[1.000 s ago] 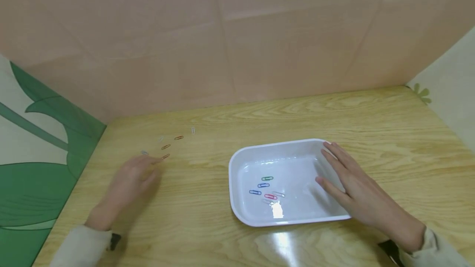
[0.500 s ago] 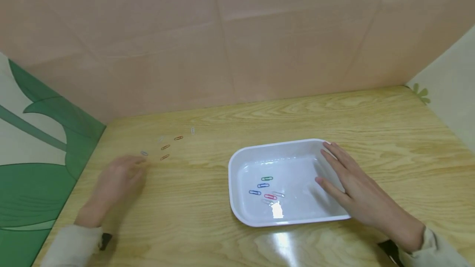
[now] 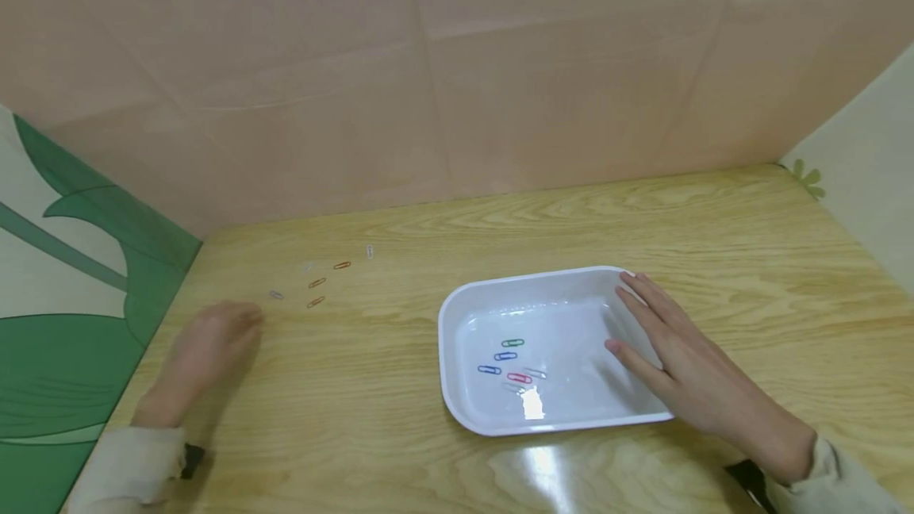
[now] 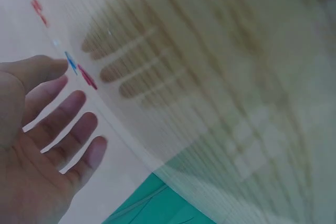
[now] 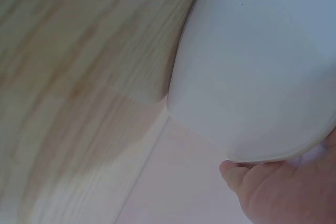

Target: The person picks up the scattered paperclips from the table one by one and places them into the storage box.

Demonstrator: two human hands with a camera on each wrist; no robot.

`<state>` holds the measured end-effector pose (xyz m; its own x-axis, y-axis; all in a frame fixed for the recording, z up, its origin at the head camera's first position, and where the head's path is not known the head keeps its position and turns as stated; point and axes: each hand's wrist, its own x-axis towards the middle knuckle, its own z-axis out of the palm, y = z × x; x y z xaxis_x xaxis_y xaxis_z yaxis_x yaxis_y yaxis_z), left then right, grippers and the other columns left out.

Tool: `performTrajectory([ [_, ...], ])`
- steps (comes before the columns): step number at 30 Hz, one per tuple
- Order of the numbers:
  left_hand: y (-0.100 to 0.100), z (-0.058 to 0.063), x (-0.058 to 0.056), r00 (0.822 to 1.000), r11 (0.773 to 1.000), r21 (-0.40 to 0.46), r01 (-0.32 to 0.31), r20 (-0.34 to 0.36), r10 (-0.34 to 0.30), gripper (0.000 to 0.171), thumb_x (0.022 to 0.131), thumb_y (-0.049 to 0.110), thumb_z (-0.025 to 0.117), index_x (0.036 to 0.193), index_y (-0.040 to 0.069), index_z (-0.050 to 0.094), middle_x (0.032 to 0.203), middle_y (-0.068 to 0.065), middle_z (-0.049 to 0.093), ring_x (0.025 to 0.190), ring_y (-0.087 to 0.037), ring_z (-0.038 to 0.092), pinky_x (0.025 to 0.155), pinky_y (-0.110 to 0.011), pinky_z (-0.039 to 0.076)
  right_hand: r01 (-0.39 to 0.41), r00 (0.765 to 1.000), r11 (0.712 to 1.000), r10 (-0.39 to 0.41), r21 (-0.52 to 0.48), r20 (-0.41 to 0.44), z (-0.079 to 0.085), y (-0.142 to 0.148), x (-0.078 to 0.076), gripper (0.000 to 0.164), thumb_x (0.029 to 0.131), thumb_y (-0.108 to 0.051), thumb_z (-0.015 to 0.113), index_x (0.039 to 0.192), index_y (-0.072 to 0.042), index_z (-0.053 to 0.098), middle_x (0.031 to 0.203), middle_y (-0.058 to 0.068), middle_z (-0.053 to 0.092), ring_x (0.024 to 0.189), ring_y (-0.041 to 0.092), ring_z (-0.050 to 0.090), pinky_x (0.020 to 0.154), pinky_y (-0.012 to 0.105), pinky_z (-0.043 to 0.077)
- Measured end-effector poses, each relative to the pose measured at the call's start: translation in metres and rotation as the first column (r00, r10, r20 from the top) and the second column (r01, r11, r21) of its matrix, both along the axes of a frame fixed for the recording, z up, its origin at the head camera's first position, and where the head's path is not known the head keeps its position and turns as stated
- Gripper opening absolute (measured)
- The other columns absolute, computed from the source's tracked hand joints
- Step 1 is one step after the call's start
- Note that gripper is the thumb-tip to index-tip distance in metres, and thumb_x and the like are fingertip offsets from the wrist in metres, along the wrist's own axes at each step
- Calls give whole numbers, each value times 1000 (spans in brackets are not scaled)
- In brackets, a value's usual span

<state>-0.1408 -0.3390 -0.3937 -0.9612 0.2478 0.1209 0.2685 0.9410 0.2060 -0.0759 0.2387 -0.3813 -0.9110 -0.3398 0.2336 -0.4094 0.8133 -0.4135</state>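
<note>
My left hand hovers over the table's left part with its fingers relaxed and spread. The left wrist view shows nothing between thumb and fingers. Just beyond it lie paper clips: a grey-blue one, orange ones and pale ones. My right hand rests across the right rim of a white tray, fingers straight, thumb over the inside. In the right wrist view a fingertip is right at the rim. Inside the tray lie a green paper clip, blue ones, a red one and clear ones.
The wood-grain table meets a plain pinkish cloth along its back edge. At the left stands a panel with green leaves; a pale panel is at the right. Light glares in the tray and on the table's front.
My left hand has drawn back to the left and nearer me, away from the orange paper clips, which stay on the table. My right hand and the tray have not moved.
</note>
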Motion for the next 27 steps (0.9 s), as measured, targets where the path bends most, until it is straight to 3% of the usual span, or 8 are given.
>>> performTrajectory([
  [10, -4, 0, -4, 992, 999, -17, -29, 126, 31, 26, 93, 7, 63, 115, -8, 66, 115, -31, 65, 107, -50, 60, 91, -64, 48, 2, 1000, 1000, -2, -1, -2, 1, 0, 0, 68, 100, -32, 59, 153, 0, 31, 164, 15, 24, 153, 31, 17, 125, 21, 1],
  [21, -1, 2, -4, 994, 997, -63, -42, 101, 48, 16, 91, 4, 65, 105, -3, 71, 109, -26, 69, 100, -46, 64, 85, -60, 52, 0, 1000, 1000, 0, -5, -16, 1, -1, 0, 67, 100, -30, 59, 153, 1, 32, 163, 16, 25, 153, 31, 18, 126, 23, 2],
  [27, 1, 3, -5, 984, 995, -66, -71, 161, 81, 18, 93, 7, 64, 106, -4, 70, 110, -27, 69, 102, -47, 64, 86, -60, 51, 3, 1000, 1000, -3, -4, -7, 1, -1, 1, 68, 100, -31, 59, 153, 0, 31, 163, 15, 24, 153, 30, 17, 126, 22, 2],
])
